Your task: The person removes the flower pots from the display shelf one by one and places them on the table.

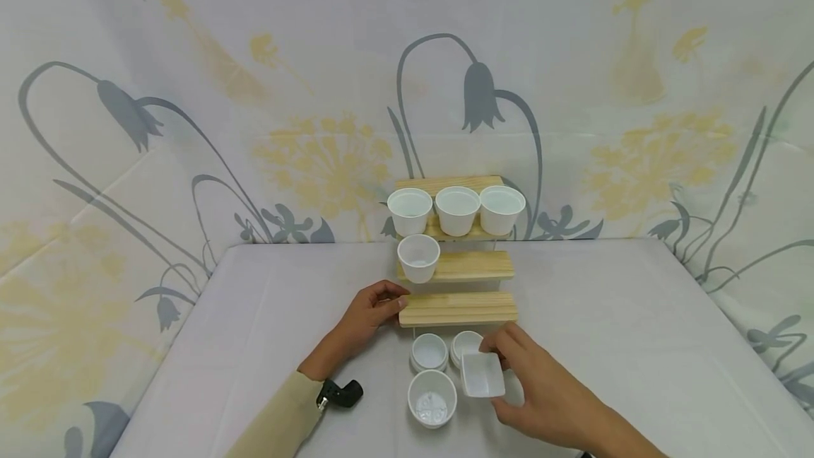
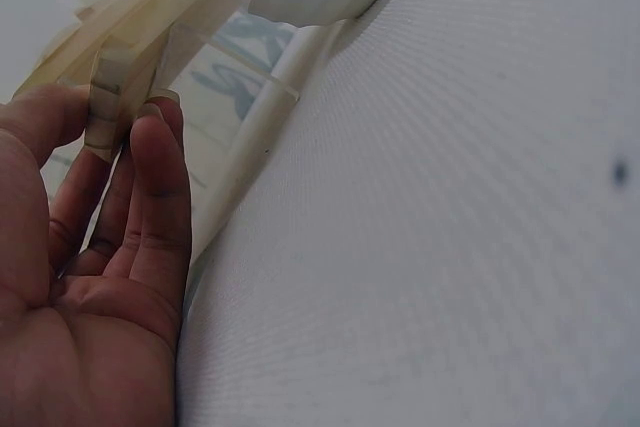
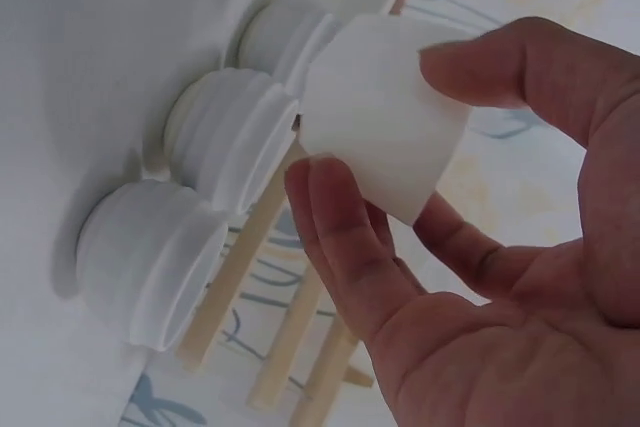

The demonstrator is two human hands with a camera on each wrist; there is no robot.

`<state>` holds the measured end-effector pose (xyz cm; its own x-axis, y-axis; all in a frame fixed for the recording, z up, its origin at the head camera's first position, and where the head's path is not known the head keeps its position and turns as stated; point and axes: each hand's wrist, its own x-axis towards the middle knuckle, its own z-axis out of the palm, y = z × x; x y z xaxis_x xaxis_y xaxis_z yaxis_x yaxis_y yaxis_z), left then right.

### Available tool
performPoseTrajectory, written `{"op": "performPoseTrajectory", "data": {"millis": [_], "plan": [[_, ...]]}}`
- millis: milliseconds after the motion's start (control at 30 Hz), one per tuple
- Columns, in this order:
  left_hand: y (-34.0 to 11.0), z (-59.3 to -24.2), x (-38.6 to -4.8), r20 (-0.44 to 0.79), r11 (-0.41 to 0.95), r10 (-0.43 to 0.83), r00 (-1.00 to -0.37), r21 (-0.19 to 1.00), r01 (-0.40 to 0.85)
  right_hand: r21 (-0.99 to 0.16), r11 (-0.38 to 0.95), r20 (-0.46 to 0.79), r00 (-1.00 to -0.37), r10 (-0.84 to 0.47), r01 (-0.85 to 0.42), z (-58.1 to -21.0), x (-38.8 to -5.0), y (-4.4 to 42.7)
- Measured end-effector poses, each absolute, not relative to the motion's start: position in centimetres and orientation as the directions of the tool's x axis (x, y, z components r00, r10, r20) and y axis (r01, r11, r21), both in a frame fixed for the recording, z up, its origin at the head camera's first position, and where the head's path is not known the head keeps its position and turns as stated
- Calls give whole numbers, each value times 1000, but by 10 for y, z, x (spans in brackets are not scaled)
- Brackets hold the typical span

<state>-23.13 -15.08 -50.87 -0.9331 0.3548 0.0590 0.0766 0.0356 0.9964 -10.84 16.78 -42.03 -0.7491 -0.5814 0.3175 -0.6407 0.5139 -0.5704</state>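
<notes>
My left hand (image 1: pixel 361 316) pinches the left end of the lowest board (image 1: pixel 458 309) of a tiered wooden stand, thumb on top and fingers below in the left wrist view. My right hand (image 1: pixel 540 391) grips a small white square pot (image 1: pixel 482 375) between thumb and fingers, its opening facing the head camera. The pot is held above the table, in front of the stand. Close by, two ribbed white pots (image 1: pixel 429 352) and a smooth-rimmed round white pot (image 1: pixel 432 398) stand on the table. One ribbed pot (image 1: pixel 466 346) is partly hidden by the square pot.
Three round white pots (image 1: pixel 458 210) stand in a row on the stand's top board. Another white pot (image 1: pixel 418 259) stands at the left of the middle board (image 1: pixel 473 266). A white cloth covers the table (image 1: pixel 598 316); a flower-patterned curtain (image 1: pixel 331 90) hangs behind.
</notes>
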Motion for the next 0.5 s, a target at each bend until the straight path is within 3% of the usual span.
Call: {"op": "performPoseTrajectory", "data": {"millis": [300, 500], "plan": [[-151, -508, -231, 53, 41, 356, -933, 996, 73, -498, 515, 298, -696, -654, -698, -423, -106, 171], [-151, -508, -231, 63, 34, 360, -931, 996, 80, -482, 551, 232, -706, -669, -681, -425, -106, 174]]}}
